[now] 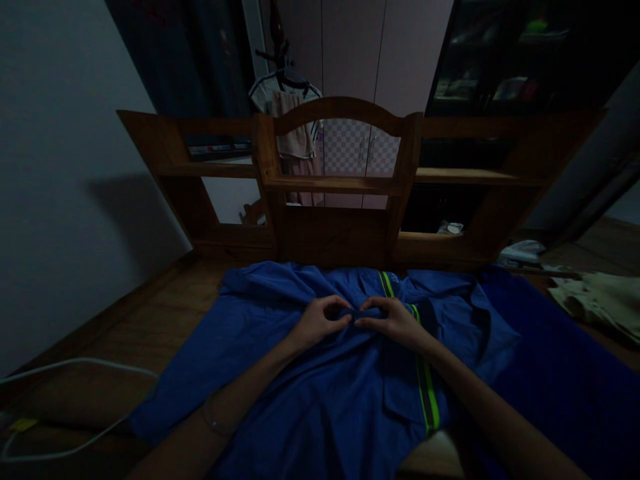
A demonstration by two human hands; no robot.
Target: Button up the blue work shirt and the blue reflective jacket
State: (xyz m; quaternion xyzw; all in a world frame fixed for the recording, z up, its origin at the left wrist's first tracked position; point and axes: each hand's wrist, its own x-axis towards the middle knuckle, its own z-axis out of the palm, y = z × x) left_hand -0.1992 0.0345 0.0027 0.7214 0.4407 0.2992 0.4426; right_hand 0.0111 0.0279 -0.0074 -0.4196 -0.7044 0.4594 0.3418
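Pinching a fold of the blue garment [260, 347] with left hand [320, 320] and right hand [397, 323] close together, near yellow-green stripes [427, 390], over the wooden surface [165, 310].

A medium-blue garment [320, 387], marked with bright yellow-green bands [433, 407] edging a dark stripe. Right of it, a plain cloth in deeper royal blue [560, 360]. Brown wooden shelf unit [340, 107]. Behind it, a cupboard [350, 53] in dim dusty pink, its lower doors [343, 143] checked in lighter and darker squares. Plain grey-blue wall [60, 167]. White cable [85, 361]; yellow tag [23, 424]. At far right, creamy beige fabric [600, 300].
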